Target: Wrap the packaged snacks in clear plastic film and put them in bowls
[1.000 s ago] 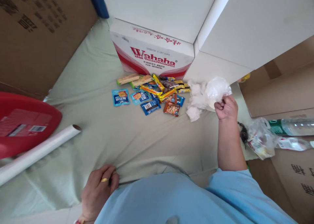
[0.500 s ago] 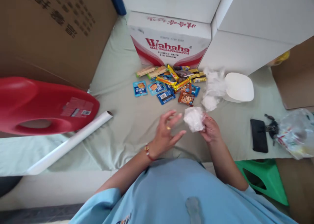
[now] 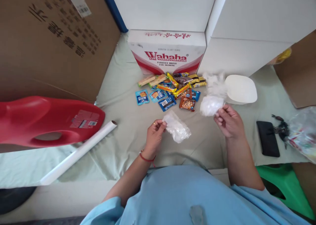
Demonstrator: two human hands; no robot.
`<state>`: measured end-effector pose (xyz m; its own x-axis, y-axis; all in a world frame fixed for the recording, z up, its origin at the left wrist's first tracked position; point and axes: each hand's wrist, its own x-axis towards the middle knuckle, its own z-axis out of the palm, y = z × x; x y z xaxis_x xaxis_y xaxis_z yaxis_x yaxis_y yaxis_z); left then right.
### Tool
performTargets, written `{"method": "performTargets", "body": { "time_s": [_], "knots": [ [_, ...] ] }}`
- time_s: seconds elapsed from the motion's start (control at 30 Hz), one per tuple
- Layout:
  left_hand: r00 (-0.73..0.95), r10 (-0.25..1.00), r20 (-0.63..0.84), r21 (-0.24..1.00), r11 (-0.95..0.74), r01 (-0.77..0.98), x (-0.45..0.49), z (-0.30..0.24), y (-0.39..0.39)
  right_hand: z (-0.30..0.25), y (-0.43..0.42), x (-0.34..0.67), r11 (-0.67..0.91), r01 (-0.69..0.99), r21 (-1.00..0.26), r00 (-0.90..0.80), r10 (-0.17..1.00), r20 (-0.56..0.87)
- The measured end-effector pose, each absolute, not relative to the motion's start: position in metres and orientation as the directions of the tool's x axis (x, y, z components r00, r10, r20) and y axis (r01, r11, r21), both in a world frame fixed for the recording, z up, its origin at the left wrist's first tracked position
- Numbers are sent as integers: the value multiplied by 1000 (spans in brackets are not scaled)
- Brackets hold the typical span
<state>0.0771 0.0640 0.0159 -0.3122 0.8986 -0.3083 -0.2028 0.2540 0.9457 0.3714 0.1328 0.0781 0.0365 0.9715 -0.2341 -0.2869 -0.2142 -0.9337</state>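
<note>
My left hand point(image 3: 155, 135) pinches the corner of a small clear plastic bag point(image 3: 177, 128), crinkled and hanging just over the cloth. To the right, my right hand point(image 3: 229, 121) is closed on a folded bundle of thin clear plastic bags point(image 3: 211, 105). More crumpled clear plastic point(image 3: 214, 82) lies behind that bundle, against a white plastic tub point(image 3: 241, 88). Beyond my hands is a pile of wrapped snacks: yellow-wrapped bars point(image 3: 182, 90), blue packets point(image 3: 167, 102), a brown cookie packet point(image 3: 187, 104) and wafer packs point(image 3: 158, 80).
A Wahaha carton point(image 3: 168, 55) stands behind the snacks. At the left are a red jug point(image 3: 54, 116), a white roll point(image 3: 81, 151) and a large cardboard box point(image 3: 61, 47). A black phone point(image 3: 268, 138), keys point(image 3: 281, 129) and a filled plastic bag point(image 3: 304, 133) lie at the right.
My left hand has gone from open to holding a single plastic bag, drawn toward the left. My right hand has moved right and slightly forward with the bundle. The view has shifted a little.
</note>
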Motion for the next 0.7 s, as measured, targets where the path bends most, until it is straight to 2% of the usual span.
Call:
{"method": "performTargets", "body": {
  "time_s": [0.1,0.2,0.3,0.37,0.43,0.5,0.6,0.63,0.7],
  "knots": [
    [-319,891,-323,933,242,-267,76,17,62,83,147,365,-164,-221,-961,55,982,-180],
    [-281,912,-301,945,244,-218,79,22,61,75,145,348,-180,-87,-980,30,983,-183],
    [-161,951,-265,958,240,-157,83,29,59,60,126,325,-244,-36,-969,-158,959,-236],
    [-63,964,-257,958,245,-151,86,31,59,51,111,310,-339,-51,-939,-308,900,-308],
    [-34,968,-249,958,242,-153,87,29,60,44,99,297,-430,-75,-900,-395,841,-369],
    [-142,961,-236,967,219,-131,87,25,61,39,92,290,-467,-98,-879,-384,832,-400],
    [-338,913,-229,973,217,-73,85,19,59,34,92,286,-426,-113,-897,-241,888,-392],
    [-323,914,-245,970,235,-71,85,19,57,34,93,285,-406,-110,-907,-201,903,-379],
    [-187,942,-279,960,268,-86,88,21,52,34,95,285,-371,-87,-924,-167,920,-354]
  ]
}}
